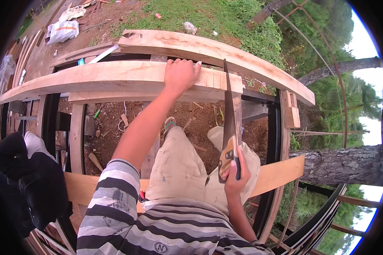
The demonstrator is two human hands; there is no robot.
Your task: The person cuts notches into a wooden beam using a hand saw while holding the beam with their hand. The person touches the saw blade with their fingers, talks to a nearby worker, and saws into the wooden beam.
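Observation:
My left hand (181, 75) is closed over the top edge of a long wooden beam (110, 76) that lies crosswise in front of me. In my right hand (237, 172) is the handle of a hand saw (229, 110), its blade pointing away from me. The blade lies against the beam near its right end, close to a dark line across the wood. Whether the teeth have cut in, I cannot tell. Behind this beam rests a second thick beam (200, 47), running past it on the right.
A plank (281, 172) crosses behind my legs. Black clothing (30, 182) hangs at the left. A wooden post (284, 148) and small blocks (291, 112) stand at the right, near a tree trunk (340, 165). A white sack (63, 32) lies on the ground at the far left.

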